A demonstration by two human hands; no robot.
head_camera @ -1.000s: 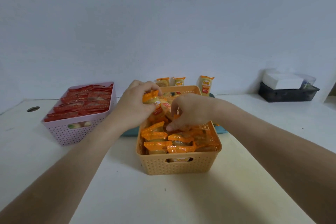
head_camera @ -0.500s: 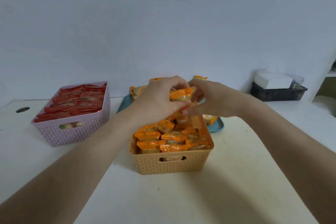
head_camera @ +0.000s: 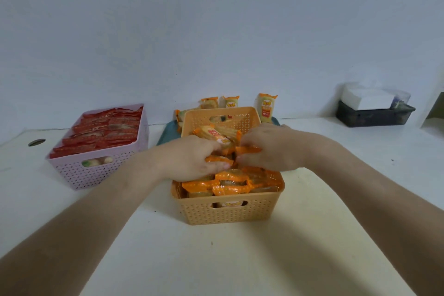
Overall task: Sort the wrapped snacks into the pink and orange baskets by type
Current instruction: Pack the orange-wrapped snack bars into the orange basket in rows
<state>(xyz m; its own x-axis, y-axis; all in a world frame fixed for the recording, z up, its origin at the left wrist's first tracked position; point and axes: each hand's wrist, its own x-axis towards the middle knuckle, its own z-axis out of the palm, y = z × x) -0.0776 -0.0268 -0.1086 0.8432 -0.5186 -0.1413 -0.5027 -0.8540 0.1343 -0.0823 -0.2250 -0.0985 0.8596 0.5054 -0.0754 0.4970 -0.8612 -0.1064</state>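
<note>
The orange basket [head_camera: 228,211] stands in the middle of the table, packed with several orange-wrapped snacks [head_camera: 230,180]. Both hands are inside it. My left hand [head_camera: 189,161] curls round orange-wrapped snacks [head_camera: 217,160] in the middle of the basket. My right hand [head_camera: 271,149] pinches the end of another orange wrapper [head_camera: 247,150] beside it. One more orange snack [head_camera: 213,134] lies tilted just behind my fingers. The pink basket [head_camera: 96,170] at the left is full of red-wrapped snacks [head_camera: 103,132].
Behind the orange basket lies a teal tray [head_camera: 168,132] with a few orange-wrapped snacks [head_camera: 266,106] standing against the wall. A black tray [head_camera: 372,116] with white paper sits at the back right. A round hole [head_camera: 36,142] is in the table at far left.
Both hands have come down from above the basket's far end into the basket, carrying the orange snack down among the others.
</note>
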